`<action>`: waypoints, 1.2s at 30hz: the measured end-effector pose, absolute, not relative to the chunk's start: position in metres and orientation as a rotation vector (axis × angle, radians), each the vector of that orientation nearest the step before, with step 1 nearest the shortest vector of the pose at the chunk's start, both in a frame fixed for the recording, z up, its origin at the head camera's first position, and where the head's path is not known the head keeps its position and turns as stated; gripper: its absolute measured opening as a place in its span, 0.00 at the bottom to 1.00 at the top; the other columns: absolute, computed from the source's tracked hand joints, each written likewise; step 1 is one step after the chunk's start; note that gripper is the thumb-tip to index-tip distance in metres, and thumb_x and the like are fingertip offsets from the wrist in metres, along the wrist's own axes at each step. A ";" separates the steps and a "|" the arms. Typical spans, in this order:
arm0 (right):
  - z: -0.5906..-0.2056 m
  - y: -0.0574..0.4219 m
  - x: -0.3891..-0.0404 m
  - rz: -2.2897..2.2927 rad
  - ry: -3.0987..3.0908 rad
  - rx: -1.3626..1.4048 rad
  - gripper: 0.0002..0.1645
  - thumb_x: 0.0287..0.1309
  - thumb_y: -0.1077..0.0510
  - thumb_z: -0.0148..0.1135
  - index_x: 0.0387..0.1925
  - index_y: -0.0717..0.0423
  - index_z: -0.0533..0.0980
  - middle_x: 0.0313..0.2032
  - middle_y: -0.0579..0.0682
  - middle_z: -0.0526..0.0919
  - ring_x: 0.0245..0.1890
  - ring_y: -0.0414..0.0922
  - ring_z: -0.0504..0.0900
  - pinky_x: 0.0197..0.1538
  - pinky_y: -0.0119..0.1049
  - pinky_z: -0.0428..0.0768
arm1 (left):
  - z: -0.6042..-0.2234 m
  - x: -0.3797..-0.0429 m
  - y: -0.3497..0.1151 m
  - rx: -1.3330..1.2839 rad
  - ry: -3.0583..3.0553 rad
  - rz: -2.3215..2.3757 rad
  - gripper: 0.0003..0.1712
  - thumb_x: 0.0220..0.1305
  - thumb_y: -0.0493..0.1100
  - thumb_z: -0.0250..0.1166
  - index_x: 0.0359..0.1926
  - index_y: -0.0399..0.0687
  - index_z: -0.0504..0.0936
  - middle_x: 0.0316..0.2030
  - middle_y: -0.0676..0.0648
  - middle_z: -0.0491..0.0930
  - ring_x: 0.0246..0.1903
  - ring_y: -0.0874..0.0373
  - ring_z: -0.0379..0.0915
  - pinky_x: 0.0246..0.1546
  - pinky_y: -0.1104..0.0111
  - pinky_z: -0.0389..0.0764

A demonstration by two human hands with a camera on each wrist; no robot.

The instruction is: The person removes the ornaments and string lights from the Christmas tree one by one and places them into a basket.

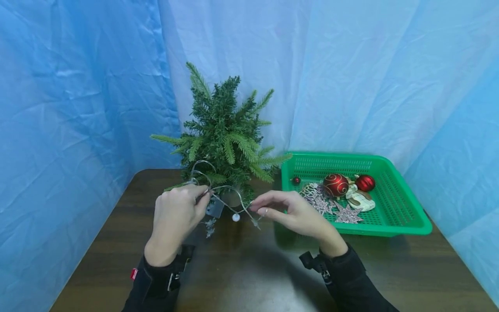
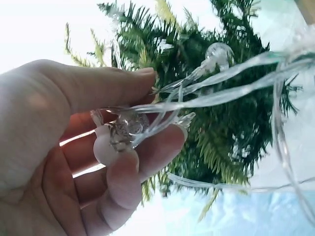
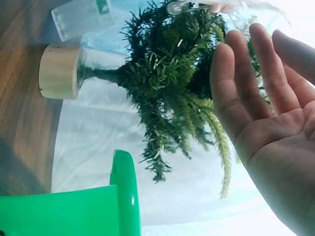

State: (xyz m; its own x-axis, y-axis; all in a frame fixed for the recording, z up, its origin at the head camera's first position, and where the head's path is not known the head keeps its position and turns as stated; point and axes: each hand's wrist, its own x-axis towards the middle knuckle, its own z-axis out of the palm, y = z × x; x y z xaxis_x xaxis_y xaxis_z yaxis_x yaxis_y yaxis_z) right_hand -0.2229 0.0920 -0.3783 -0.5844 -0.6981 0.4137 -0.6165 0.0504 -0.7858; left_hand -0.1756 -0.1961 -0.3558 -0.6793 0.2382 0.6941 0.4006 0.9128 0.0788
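Observation:
My left hand (image 1: 177, 212) pinches clear string lights (image 1: 230, 188) in front of a small artificial fir tree (image 1: 224, 125). In the left wrist view, the left hand (image 2: 93, 142) has clear bulbs and a white round bulb (image 2: 104, 146) gathered at its curled fingers, with wire strands running off rightward. My right hand (image 1: 296, 212) is beside the hanging wire, its fingertips close to or touching it. In the right wrist view, the right hand (image 3: 275, 108) shows loosely extended fingers, and no wire is visible between them. A translucent box (image 3: 81, 19) hangs below the left hand.
A green plastic basket (image 1: 409, 216) stands right of the tree, holding red baubles (image 1: 335, 185), glittery stars (image 1: 347, 214) and a white figure ornament (image 1: 360, 199). The tree has a round wooden base (image 3: 59, 71). Blue curtains (image 1: 351, 78) surround the dark wooden table (image 1: 241, 277).

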 end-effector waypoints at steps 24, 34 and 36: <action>-0.388 0.092 -0.232 -1.296 2.432 -1.334 0.12 0.73 0.56 0.59 0.52 0.49 0.83 0.45 0.40 0.85 0.40 0.37 0.82 0.44 0.39 0.81 | -0.345 -0.170 -0.217 -0.202 -2.325 -0.372 0.04 0.61 0.37 0.71 0.33 0.40 0.90 0.17 0.44 0.80 0.08 0.59 0.58 0.10 0.67 0.53; -0.392 0.097 -0.237 -1.073 2.630 -1.297 0.12 0.71 0.58 0.62 0.53 0.53 0.83 0.48 0.48 0.86 0.47 0.41 0.84 0.52 0.40 0.82 | -0.342 -0.169 -0.229 -0.158 -2.243 -0.409 0.07 0.62 0.40 0.73 0.35 0.39 0.91 0.23 0.42 0.86 0.08 0.69 0.48 0.09 0.67 0.49; -0.391 0.100 -0.238 -1.037 2.669 -1.268 0.13 0.70 0.58 0.63 0.53 0.54 0.83 0.48 0.48 0.86 0.49 0.42 0.84 0.53 0.41 0.81 | -0.340 -0.168 -0.231 -0.154 -2.269 -0.428 0.07 0.62 0.41 0.73 0.35 0.40 0.91 0.23 0.43 0.86 0.08 0.70 0.47 0.09 0.67 0.49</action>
State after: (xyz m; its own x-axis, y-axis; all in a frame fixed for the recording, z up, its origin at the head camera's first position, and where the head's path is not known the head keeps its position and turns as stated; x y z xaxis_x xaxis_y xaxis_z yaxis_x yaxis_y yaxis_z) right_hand -0.2377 0.0995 -0.3911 -0.6720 -0.6936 0.2594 -0.6869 0.4528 -0.5685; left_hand -0.1676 -0.2311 -0.3405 -0.6690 -0.0265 0.7428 0.2459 0.9352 0.2548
